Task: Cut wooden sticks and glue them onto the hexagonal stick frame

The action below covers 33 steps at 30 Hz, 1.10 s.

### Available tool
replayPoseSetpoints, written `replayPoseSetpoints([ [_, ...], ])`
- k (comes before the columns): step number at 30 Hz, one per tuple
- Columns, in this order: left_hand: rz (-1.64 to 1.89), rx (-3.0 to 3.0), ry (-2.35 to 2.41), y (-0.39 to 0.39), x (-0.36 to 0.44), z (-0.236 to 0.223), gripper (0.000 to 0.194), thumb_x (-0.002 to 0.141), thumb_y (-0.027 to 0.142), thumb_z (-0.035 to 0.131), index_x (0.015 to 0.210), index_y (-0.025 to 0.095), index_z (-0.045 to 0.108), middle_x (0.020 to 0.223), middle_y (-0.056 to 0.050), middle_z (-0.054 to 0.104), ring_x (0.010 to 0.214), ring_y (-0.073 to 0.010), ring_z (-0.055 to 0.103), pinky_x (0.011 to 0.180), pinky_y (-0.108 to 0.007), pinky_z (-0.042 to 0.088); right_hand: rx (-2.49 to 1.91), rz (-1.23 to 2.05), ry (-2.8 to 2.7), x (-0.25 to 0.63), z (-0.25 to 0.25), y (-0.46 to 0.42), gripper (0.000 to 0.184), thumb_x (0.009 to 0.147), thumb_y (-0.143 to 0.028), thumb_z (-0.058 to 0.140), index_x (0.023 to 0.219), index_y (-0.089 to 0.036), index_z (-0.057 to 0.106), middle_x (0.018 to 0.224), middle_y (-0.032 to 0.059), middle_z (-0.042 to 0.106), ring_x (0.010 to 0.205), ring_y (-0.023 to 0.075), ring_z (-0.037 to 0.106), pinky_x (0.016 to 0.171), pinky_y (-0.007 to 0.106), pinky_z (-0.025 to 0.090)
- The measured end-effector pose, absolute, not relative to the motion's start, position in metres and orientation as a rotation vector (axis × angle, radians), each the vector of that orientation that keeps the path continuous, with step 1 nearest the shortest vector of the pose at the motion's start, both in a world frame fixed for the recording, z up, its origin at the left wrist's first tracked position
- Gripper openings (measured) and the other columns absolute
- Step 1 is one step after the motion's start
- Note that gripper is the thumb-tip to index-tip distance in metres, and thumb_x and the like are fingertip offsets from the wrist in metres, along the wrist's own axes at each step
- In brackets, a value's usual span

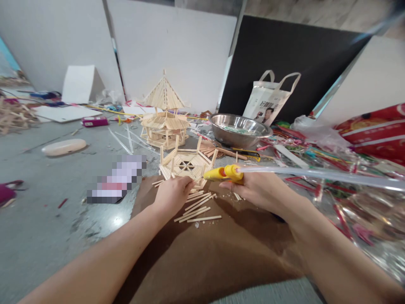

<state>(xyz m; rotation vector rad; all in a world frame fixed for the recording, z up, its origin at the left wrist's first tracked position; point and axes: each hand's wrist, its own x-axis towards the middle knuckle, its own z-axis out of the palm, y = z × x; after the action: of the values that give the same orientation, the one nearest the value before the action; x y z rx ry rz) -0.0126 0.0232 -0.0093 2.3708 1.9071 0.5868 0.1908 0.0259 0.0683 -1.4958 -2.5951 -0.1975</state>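
My right hand [257, 185] is wrapped round a yellow hot glue gun [223, 173]. A long translucent glue stick [316, 172] runs out of its back to the right, and the nozzle points left at the near rim of a wooden stick frame [180, 156]. This frame has a many-sided floor with a spoked opening and short posts standing round its edge. At its near side, my left hand [174, 194] is closed with fingertips pinched together; what lies between them is hidden. Loose wooden sticks [199, 209] are scattered just below both hands on a brown sheet [202, 257].
Behind the frame stands a stick pavilion [165, 122] with a pointed roof. A metal bowl [238, 128], a white bag [268, 101] and a yellow-black cutter [249, 155] are at the back right. Plastic-wrapped clutter [363, 202] covers the right side; a white oval case [64, 147] lies left.
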Motion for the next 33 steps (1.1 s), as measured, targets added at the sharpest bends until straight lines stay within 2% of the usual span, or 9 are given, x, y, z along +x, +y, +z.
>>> replayPoseSetpoints([
  [5,0.602,2.38,1.91,0.024,-0.012,-0.01,0.03,0.081,0.035,0.03,0.079,0.022,0.057,0.077,-0.001,0.065,0.069,-0.0154,0.058,0.056,-0.022,0.036,-1.54,-0.227,-2.611,0.196,0.071,0.029,0.05,0.074,-0.06,0.027,0.073,-0.019,0.057,0.058,0.0039,0.056,0.052,0.0153,0.049,0.047,0.026,0.029],
  [12,0.582,2.371,1.894,0.023,-0.011,-0.009,0.031,0.081,0.035,0.03,0.08,0.021,0.058,0.077,-0.002,0.064,0.069,-0.0146,0.058,0.057,-0.021,0.036,-1.417,-0.112,-2.611,0.189,0.07,0.026,0.042,0.075,-0.054,0.032,0.077,-0.02,0.056,0.066,0.004,0.058,0.056,0.0154,0.05,0.051,0.027,0.032],
  [24,0.583,2.35,1.886,0.023,-0.01,-0.007,0.031,0.081,0.034,0.031,0.081,0.021,0.058,0.078,-0.002,0.065,0.07,-0.0146,0.058,0.058,-0.021,0.037,-1.385,-0.241,-2.604,0.19,0.064,0.028,0.039,0.075,-0.053,0.034,0.078,-0.022,0.056,0.067,0.0036,0.058,0.056,0.016,0.05,0.051,0.028,0.031],
  [33,0.586,2.324,1.884,0.023,-0.011,-0.009,0.03,0.08,0.034,0.032,0.081,0.021,0.059,0.078,-0.002,0.065,0.068,-0.0145,0.058,0.057,-0.021,0.036,-1.504,-0.193,-2.578,0.198,0.069,0.03,0.047,0.072,-0.059,0.032,0.077,-0.022,0.06,0.066,0.0055,0.059,0.061,0.0193,0.053,0.056,0.03,0.035],
])
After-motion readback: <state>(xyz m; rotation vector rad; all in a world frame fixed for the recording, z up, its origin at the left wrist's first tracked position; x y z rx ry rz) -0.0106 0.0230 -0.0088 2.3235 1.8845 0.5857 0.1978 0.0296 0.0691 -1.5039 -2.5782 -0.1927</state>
